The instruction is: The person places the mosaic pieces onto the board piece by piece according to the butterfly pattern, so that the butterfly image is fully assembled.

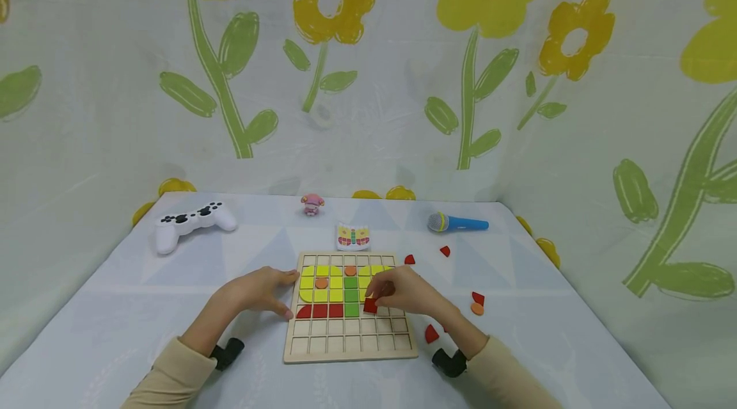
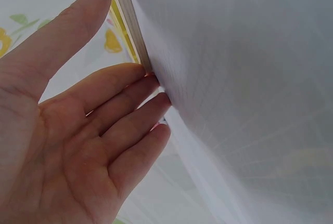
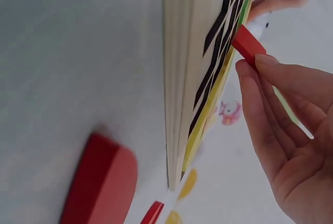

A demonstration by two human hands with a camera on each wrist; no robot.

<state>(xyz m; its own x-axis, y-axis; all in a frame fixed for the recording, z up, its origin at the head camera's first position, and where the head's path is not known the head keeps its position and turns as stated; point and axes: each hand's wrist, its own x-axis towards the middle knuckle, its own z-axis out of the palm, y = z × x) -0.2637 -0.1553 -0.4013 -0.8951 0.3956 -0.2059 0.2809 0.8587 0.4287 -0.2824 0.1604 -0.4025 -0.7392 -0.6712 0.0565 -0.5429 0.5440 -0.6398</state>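
A wooden grid board (image 1: 351,348) lies on the table, partly filled with yellow, green, orange and red pieces. My right hand (image 1: 405,290) pinches a red square tile (image 1: 370,305) between thumb and fingers, tilted over a cell just right of the green column (image 1: 351,297). In the right wrist view the red tile (image 3: 248,43) has one edge right at the board's surface. My left hand (image 1: 261,290) rests at the board's left edge, fingers fairly straight. The left wrist view shows its fingertips (image 2: 161,99) against the board's side.
A butterfly pattern card (image 1: 353,237) stands behind the board. Loose red pieces (image 1: 432,333) and an orange disc (image 1: 477,309) lie to the right. Farther back are a white game controller (image 1: 192,223), a pink figurine (image 1: 312,204) and a blue microphone (image 1: 457,223).
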